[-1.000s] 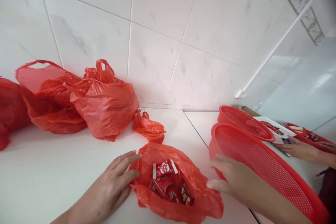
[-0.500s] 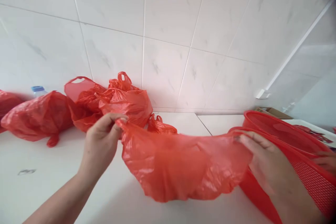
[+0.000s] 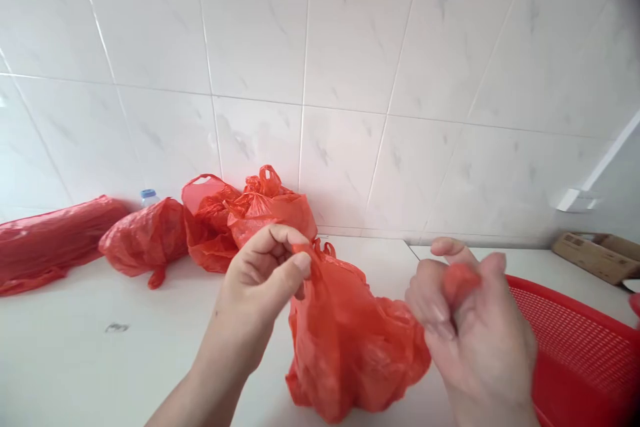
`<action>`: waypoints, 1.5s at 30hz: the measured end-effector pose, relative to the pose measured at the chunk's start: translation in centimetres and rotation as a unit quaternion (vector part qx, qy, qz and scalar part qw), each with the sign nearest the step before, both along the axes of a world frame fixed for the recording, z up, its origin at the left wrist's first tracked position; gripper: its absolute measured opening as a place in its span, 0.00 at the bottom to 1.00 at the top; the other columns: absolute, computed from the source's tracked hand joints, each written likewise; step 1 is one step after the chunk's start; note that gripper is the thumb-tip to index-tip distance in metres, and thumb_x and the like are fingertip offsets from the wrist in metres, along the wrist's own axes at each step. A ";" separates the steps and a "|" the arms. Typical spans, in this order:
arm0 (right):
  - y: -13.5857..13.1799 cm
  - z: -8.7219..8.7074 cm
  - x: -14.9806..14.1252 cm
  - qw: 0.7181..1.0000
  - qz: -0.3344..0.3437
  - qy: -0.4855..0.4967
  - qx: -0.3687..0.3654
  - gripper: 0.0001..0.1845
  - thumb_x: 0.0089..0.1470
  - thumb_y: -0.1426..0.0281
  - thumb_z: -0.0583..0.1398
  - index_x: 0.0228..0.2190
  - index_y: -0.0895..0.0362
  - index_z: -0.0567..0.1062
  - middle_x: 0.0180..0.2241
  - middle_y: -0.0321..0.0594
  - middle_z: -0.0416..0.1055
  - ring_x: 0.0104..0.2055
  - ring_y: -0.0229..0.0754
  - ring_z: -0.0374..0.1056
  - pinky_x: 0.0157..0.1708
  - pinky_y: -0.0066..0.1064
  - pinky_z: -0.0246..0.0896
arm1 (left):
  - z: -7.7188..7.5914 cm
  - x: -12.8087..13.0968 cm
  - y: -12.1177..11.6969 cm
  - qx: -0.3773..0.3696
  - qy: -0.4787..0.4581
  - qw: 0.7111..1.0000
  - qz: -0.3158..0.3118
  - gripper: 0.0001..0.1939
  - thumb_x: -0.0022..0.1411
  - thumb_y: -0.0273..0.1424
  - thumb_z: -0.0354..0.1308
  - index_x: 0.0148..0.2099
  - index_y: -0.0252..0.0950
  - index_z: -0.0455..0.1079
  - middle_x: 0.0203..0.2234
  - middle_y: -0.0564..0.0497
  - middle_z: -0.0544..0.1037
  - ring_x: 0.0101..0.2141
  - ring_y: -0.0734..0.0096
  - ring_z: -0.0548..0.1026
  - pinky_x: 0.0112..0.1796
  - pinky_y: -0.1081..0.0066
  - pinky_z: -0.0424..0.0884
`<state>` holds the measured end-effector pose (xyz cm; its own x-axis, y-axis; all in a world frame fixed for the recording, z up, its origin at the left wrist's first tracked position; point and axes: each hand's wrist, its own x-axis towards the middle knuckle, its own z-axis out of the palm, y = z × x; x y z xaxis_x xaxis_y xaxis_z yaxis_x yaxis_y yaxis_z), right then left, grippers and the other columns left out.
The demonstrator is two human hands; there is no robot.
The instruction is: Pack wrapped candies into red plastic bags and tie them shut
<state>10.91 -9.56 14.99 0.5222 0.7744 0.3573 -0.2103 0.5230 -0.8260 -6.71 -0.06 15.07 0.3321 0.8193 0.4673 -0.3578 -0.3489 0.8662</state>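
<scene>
Head view, from where I stand: red bag [image 3: 360, 347] in front of the person, above the white table [image 3: 165, 367]; base contact unclear. Left hand [image 3: 265, 287] — thumb and forefinger pinching its gathered top. Right hand [image 3: 467, 320] — fingers curled round a red twist, seemingly the bag's other end. Gripped at two ends, presumably to control the opening. Other red bags [image 3: 277, 217] sit by the wall [image 3: 350, 47], likely out of the way.

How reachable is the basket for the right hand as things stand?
Probably yes: the basket stands close beside the right hand, with nothing visible between them. But the hand holds red plastic, apparently part of the bag, so it may have to let go first.
</scene>
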 end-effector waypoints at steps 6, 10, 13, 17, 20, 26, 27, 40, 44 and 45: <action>-0.8 -0.3 -3.1 0.954 0.139 -0.177 -0.198 0.35 0.49 0.56 0.63 0.57 0.47 0.61 0.18 0.27 0.63 0.19 0.32 0.56 0.21 0.24 0.51 | -0.2 0.3 -1.5 0.214 0.104 0.961 0.141 0.05 0.56 0.27 0.61 0.29 0.38 0.69 0.20 0.57 0.70 0.21 0.79 0.65 0.21 0.79 0.63; 0.5 -1.2 -3.7 0.910 0.224 -0.272 -0.221 0.16 0.47 0.61 0.64 0.39 0.52 0.73 0.19 0.28 0.58 0.21 0.31 0.53 0.22 0.25 0.49 | -0.4 0.5 -2.1 0.194 0.094 0.976 0.031 0.07 0.57 0.28 0.62 0.38 0.41 0.69 0.23 0.56 0.73 0.22 0.76 0.70 0.22 0.77 0.70; 1.7 -1.7 -3.2 0.925 0.171 -0.258 -0.222 0.16 0.51 0.56 0.61 0.25 0.56 0.71 0.19 0.29 0.54 0.21 0.31 0.49 0.20 0.24 0.46 | -0.4 0.5 -2.1 0.259 0.115 0.957 0.061 0.09 0.57 0.30 0.63 0.41 0.42 0.68 0.27 0.54 0.73 0.26 0.73 0.71 0.26 0.73 0.71; 2.1 -1.8 -2.5 0.960 0.127 -0.161 -0.189 0.21 0.53 0.51 0.59 0.25 0.57 0.68 0.19 0.29 0.52 0.20 0.30 0.47 0.18 0.23 0.43 | -0.7 0.9 -1.6 0.403 0.187 0.893 0.077 0.12 0.55 0.29 0.66 0.40 0.40 0.68 0.31 0.52 0.72 0.29 0.73 0.70 0.29 0.75 0.71; 1.8 -1.7 -2.2 0.967 0.128 -0.125 -0.182 0.24 0.53 0.50 0.58 0.21 0.57 0.63 0.18 0.28 0.50 0.20 0.30 0.46 0.17 0.23 0.41 | -1.4 1.4 -1.2 0.448 0.227 0.863 0.052 0.06 0.60 0.25 0.60 0.40 0.37 0.69 0.31 0.51 0.72 0.30 0.74 0.70 0.31 0.75 0.70; 1.1 -1.3 0.0 0.940 0.198 -0.228 -0.160 0.24 0.61 0.55 0.50 0.23 0.58 0.69 0.19 0.34 0.65 0.18 0.31 0.57 0.20 0.26 0.53 | -2.2 1.7 -0.4 0.367 0.252 0.892 0.074 0.08 0.62 0.20 0.52 0.32 0.37 0.66 0.30 0.51 0.70 0.31 0.73 0.68 0.31 0.74 0.65; 0.9 -1.3 0.6 0.934 0.222 -0.244 -0.140 0.23 0.62 0.55 0.50 0.27 0.57 0.72 0.21 0.34 0.65 0.19 0.32 0.59 0.22 0.27 0.55 | -2.2 1.7 -0.3 0.324 0.253 0.909 0.071 0.08 0.62 0.21 0.52 0.32 0.37 0.65 0.34 0.50 0.70 0.35 0.71 0.69 0.35 0.72 0.66; 1.8 -0.3 0.4 0.865 0.011 -0.435 -0.249 0.18 0.48 0.79 0.53 0.38 0.49 0.74 0.36 0.33 0.70 0.37 0.37 0.66 0.36 0.28 0.61 | -2.4 2.1 -1.0 0.060 0.255 0.962 -0.070 0.08 0.67 0.32 0.47 0.33 0.39 0.60 0.24 0.58 0.64 0.25 0.77 0.60 0.26 0.76 0.57; 2.1 -0.6 0.7 0.879 0.065 -0.384 -0.276 0.18 0.51 0.77 0.51 0.37 0.50 0.76 0.30 0.32 0.70 0.31 0.35 0.64 0.32 0.27 0.60 | -2.8 2.1 -0.7 0.133 0.330 0.934 0.002 0.06 0.65 0.29 0.49 0.34 0.40 0.62 0.26 0.57 0.69 0.27 0.74 0.64 0.27 0.75 0.59; 2.0 -0.7 0.9 0.885 0.092 -0.364 -0.273 0.19 0.51 0.77 0.52 0.39 0.50 0.75 0.29 0.32 0.70 0.29 0.34 0.63 0.30 0.27 0.59 | -2.8 2.1 -0.6 0.159 0.342 0.926 0.024 0.05 0.64 0.28 0.50 0.34 0.40 0.62 0.26 0.57 0.70 0.28 0.74 0.66 0.28 0.74 0.59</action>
